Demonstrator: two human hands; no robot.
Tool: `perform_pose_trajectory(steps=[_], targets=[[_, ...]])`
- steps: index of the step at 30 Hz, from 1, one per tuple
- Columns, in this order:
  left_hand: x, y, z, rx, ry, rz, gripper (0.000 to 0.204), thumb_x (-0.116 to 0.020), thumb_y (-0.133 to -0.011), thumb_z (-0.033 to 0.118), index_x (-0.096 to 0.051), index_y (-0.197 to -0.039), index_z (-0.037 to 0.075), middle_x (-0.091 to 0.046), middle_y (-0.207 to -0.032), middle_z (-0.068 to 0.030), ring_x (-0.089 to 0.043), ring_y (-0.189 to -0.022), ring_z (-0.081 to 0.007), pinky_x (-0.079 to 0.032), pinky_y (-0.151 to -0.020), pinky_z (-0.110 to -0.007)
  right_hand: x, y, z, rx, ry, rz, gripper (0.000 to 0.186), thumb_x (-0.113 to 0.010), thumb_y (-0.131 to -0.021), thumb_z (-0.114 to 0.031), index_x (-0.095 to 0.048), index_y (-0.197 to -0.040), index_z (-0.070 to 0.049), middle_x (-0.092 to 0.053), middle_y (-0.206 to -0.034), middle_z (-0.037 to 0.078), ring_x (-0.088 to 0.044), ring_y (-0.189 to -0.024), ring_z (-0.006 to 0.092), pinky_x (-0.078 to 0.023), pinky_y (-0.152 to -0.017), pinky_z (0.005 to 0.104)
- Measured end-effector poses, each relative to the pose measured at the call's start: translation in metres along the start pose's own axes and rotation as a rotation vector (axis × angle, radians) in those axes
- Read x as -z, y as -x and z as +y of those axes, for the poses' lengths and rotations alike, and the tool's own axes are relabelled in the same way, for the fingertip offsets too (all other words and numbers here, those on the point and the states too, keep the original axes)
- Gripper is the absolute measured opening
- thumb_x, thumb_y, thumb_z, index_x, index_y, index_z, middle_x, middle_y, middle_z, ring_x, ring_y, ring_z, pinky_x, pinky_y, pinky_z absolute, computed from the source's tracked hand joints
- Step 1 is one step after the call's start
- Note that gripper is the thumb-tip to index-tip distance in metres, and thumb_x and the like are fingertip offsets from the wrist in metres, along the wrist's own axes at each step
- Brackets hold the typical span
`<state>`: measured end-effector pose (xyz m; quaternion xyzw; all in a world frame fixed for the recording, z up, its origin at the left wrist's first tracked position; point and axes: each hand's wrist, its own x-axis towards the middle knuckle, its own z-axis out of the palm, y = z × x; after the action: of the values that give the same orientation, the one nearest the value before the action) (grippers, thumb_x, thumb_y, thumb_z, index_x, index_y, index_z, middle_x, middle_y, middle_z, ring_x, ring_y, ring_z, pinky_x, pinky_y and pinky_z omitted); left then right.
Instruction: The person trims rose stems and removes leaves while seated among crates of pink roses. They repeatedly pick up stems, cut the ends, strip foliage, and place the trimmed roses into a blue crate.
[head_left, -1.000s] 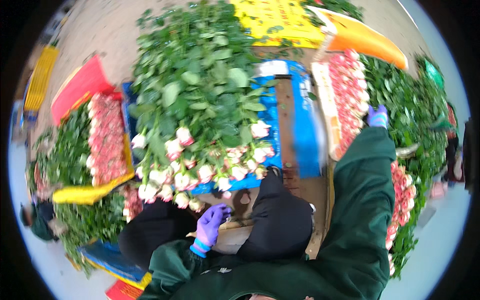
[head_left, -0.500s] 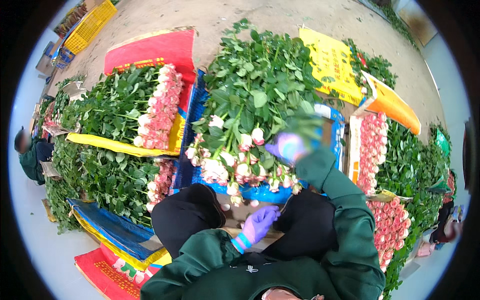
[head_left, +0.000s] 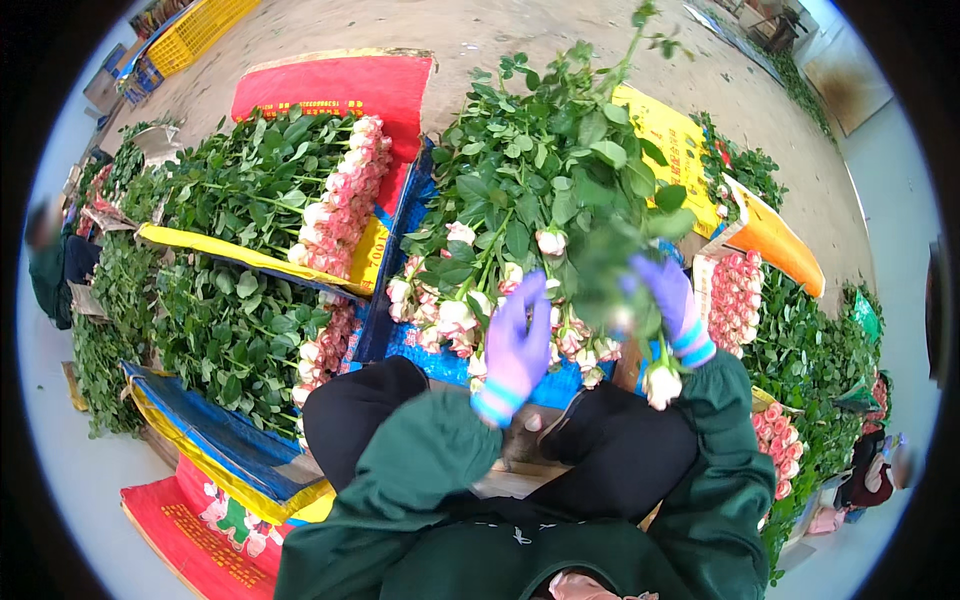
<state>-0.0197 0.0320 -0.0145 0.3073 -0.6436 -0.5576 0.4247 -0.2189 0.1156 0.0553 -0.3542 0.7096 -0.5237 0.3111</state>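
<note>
My left hand (head_left: 516, 340), in a purple glove with banded cuff, reaches over pale pink-white rose heads (head_left: 454, 318), its fingers extended and loosely apart. My right hand (head_left: 662, 298), gloved alike, grips a leafy rose stem; a white rose (head_left: 662, 382) hangs below it, and the blurred leaves above rise toward the back. Between and beyond my hands a loose heap of long green stems (head_left: 530, 150) lies on blue sheeting (head_left: 448, 372), flower heads toward me, partly hiding it. My black-clad knees (head_left: 630, 450) are at its near edge.
Packed pink rose bundles (head_left: 340, 200) lie left on red wrappers (head_left: 330, 80); more (head_left: 733, 300) lie right, by an orange wrapper (head_left: 775, 240). A yellow sheet (head_left: 670, 150) is behind, yellow crates (head_left: 200, 32) back left. Co-workers sit at far left (head_left: 52, 270) and right (head_left: 872, 470).
My left hand has risen from my lap to the flower heads. My right hand has come from the right-side bundle to the central heap and now holds a stem, its white bloom hanging down.
</note>
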Motion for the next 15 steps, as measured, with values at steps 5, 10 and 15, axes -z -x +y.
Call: perform_pose_trajectory(steps=[5, 10, 15], targets=[[-0.035, -0.128, -0.033, -0.006, -0.576, -0.140, 0.083, -0.067, -0.078, 0.036, -0.027, -0.143, 0.005, -0.033, -0.144, -0.0191, -0.030, -0.133, -0.0385, -0.027, -0.110, -0.041, -0.004, 0.047, -0.007, -0.072, -0.099, 0.012, 0.023, -0.056, -0.084, -0.009, -0.056, -0.106, 0.000, -0.064, -0.089, 0.004, -0.059, -0.081, 0.0115, -0.046, -0.078, 0.0264], [-0.059, -0.193, -0.085, -0.192, -0.798, -0.301, 0.056, -0.067, -0.078, 0.033, -0.051, -0.126, 0.007, -0.043, -0.137, -0.0164, -0.034, -0.129, -0.0394, -0.034, -0.103, -0.045, 0.009, 0.070, -0.009, -0.068, -0.175, 0.011, 0.033, -0.054, -0.084, 0.000, -0.054, -0.116, -0.001, -0.062, -0.099, 0.006, -0.060, -0.087, 0.0143, -0.048, -0.080, 0.0292], [-0.060, -0.215, -0.046, 0.058, -0.275, -0.459, 0.032, -0.065, -0.082, 0.027, -0.062, -0.104, 0.005, -0.065, -0.081, -0.0140, -0.062, -0.067, -0.0216, -0.049, -0.065, -0.035, 0.014, 0.027, -0.004, 0.126, 0.076, 0.236, 0.023, -0.061, -0.085, -0.014, -0.057, -0.103, -0.001, -0.062, -0.084, 0.005, -0.058, -0.077, 0.0126, -0.048, -0.074, 0.0277]])
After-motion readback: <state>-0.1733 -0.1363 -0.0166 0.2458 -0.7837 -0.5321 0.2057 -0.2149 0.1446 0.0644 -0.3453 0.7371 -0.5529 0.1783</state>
